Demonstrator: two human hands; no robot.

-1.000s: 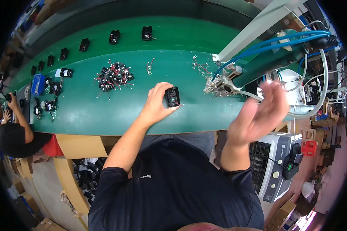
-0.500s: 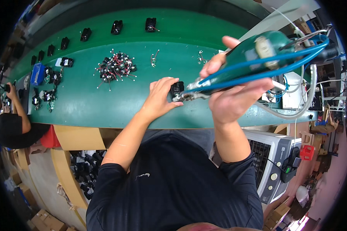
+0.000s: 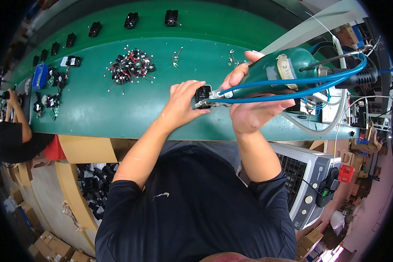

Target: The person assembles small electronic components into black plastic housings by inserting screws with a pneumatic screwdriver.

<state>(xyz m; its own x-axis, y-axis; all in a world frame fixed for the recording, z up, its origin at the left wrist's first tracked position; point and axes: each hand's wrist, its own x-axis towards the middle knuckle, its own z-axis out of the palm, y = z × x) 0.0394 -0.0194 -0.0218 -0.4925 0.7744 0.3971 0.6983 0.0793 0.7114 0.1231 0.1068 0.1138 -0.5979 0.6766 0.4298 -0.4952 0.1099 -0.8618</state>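
Note:
My left hand [image 3: 182, 106] grips a small black plastic part [image 3: 203, 94] over the front of the green bench [image 3: 118, 118]. My right hand [image 3: 248, 109] is wrapped around a green pneumatic screwdriver [image 3: 283, 72] with blue hoses [image 3: 292, 89] along it. The tool lies almost level, and its metal tip [image 3: 205, 104] touches the black part from the right. A heap of black parts with red wires [image 3: 131, 67] lies on the bench up and to the left of my hands.
A row of single black parts [image 3: 131, 19] runs along the belt at the back. A second person in a black sleeve [image 3: 8, 135] works at the far left. A grey machine [image 3: 310, 174] stands at lower right, cardboard boxes [image 3: 52, 246] below.
My right hand, empty and raised a second ago, took the green screwdriver and swung it left until its tip met the black part. My left hand kept holding the part.

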